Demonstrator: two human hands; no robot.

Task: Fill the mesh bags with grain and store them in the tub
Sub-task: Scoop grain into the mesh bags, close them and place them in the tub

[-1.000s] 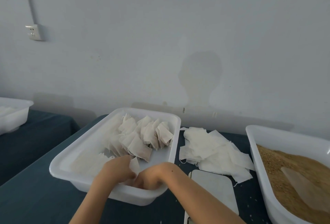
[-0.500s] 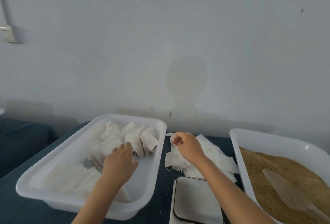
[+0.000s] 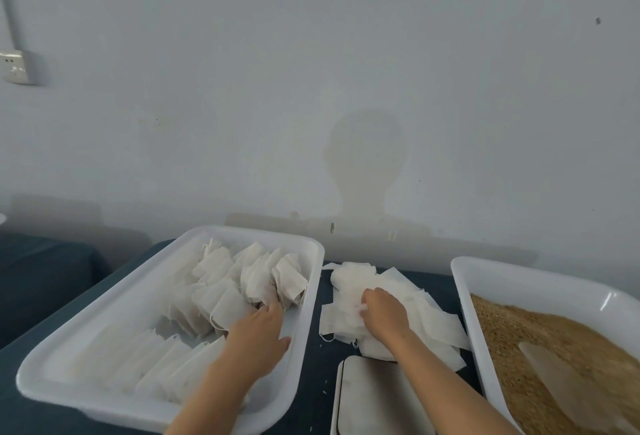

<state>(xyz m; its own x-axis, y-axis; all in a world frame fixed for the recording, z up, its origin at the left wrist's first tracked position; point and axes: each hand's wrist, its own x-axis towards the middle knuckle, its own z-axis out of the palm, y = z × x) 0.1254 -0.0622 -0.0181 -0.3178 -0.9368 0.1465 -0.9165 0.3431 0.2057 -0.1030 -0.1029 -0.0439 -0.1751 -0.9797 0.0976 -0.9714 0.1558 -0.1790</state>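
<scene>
Fingers (image 3: 272,310) of my left hand (image 3: 258,337) lie straight and loosely spread inside the white tub (image 3: 313,282), tips touching the filled mesh bags (image 3: 256,278) that stand in leaning rows along its far half; more filled bags lie flat toward its near left corner. My right hand (image 3: 384,313) rests on the loose pile of empty mesh bags (image 3: 429,310) on the tabletop just right of the tub, its fingertips curled down into the pile, pinching at a bag. The empty bags are thin, white, flat squares with thread ends. At the right edge of the tabletop a second white tub (image 3: 464,299) holds tan grain (image 3: 540,330) with a pale scoop (image 3: 568,379) lying in it. A flat white scale (image 3: 367,396) sits at the near edge between the tubs. The tabletop (image 3: 323,382) is covered in dark blue cloth; behind it is a plain pale wall (image 3: 311,70) with a socket (image 3: 15,67) at the left.
</scene>
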